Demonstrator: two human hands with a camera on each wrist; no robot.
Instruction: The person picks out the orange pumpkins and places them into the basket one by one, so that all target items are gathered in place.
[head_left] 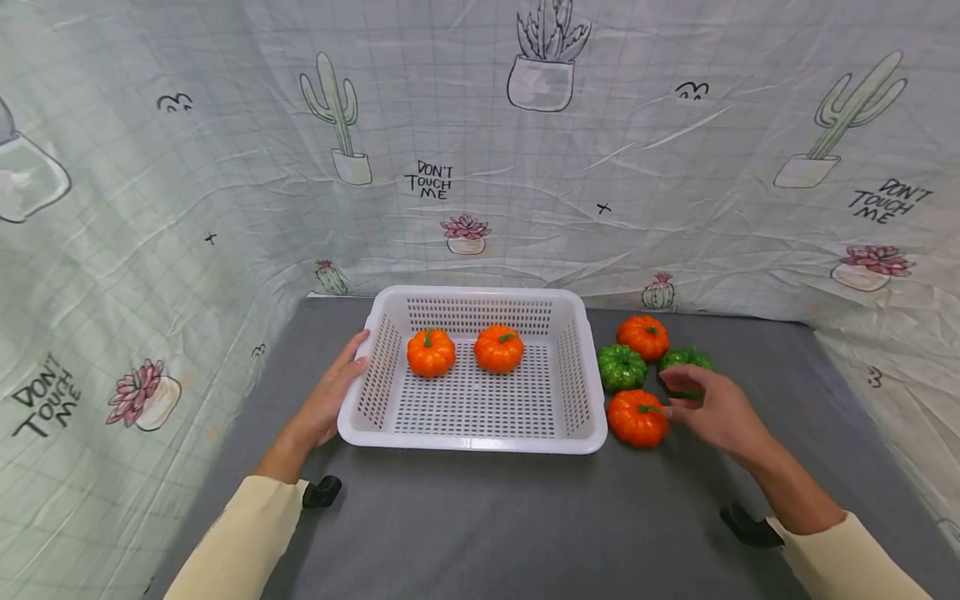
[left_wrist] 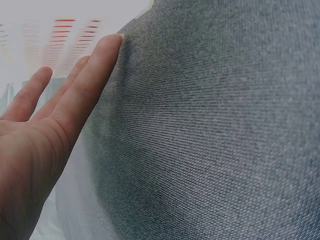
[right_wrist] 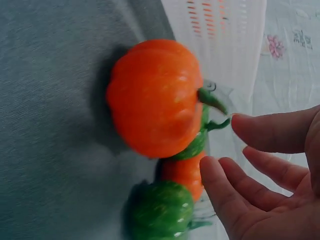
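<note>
A white perforated plastic basket (head_left: pixel 472 444) has two small orange pumpkins inside, a left one (head_left: pixel 431 353) and a right one (head_left: pixel 498 349). My left hand (head_left: pixel 330 402) rests against the basket's left side; its fingers (left_wrist: pixel 89 80) look fairly straight in the left wrist view. Over the group to the right of the basket is my right hand (head_left: pixel 716 410), thumb and fingers apart with nothing between them. Nearest to it is the front orange pumpkin (right_wrist: pixel 155 97), green-stemmed. Behind that stand a green pumpkin (head_left: pixel 621 368), another orange pumpkin (head_left: pixel 642 337) and a second green one (head_left: pixel 686 360), partly hidden by the hand.
Grey cloth covers the table (head_left: pixel 480 525). A pale curtain (head_left: pixel 480 142) printed with cacti hangs behind and along both sides. Dark straps or devices sit at both wrists, below cream sleeves (head_left: pixel 243 533).
</note>
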